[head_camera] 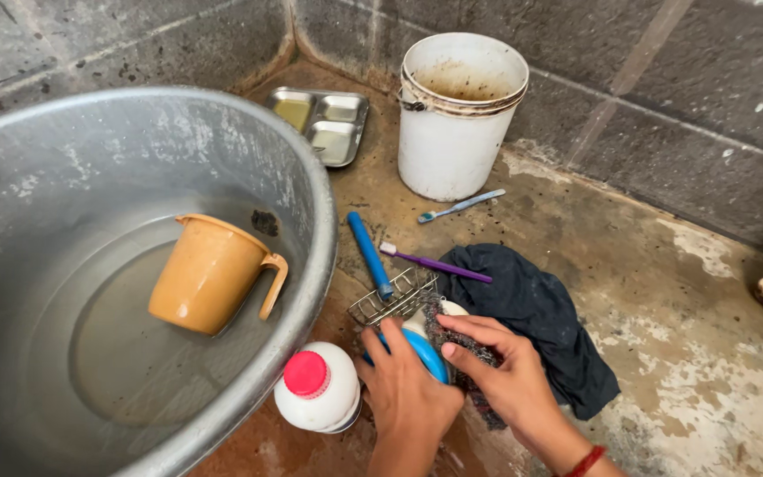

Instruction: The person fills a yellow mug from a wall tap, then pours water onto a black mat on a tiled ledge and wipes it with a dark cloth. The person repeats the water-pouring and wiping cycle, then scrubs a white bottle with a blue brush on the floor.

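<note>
Head view: left hand grips a blue-and-white object while right hand presses a scrubber on it; scrubbing seems underway, needing firm strokes.

The stained concrete floor carries a big metal basin at nine o'clock, a white bucket and steel compartment tray at twelve, a dark cloth, two toothbrushes and a red-capped white bottle near centre.
</note>
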